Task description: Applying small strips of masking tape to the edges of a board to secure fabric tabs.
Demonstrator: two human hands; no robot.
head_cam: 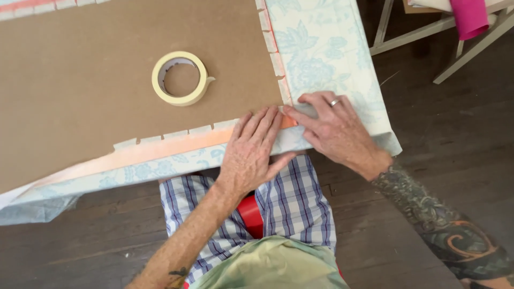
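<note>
A brown board (91, 80) lies over pale blue floral fabric (321, 48), whose orange-backed edge (160, 151) is folded onto the board and held by short strips of masking tape. My left hand (251, 152) presses flat on the folded edge near the board's corner. My right hand (334, 128), with a ring on one finger, pinches and folds the fabric at that corner, fingertips touching the left hand's. A roll of cream masking tape (180, 78) rests on the board, above and left of both hands.
Dark wooden floorboards (428, 134) lie to the right and below. White furniture legs (412, 35) and a pink cloth (470, 17) stand at the top right. My lap in checked shorts (300, 198) sits under the board's near edge, on a red seat (250, 214).
</note>
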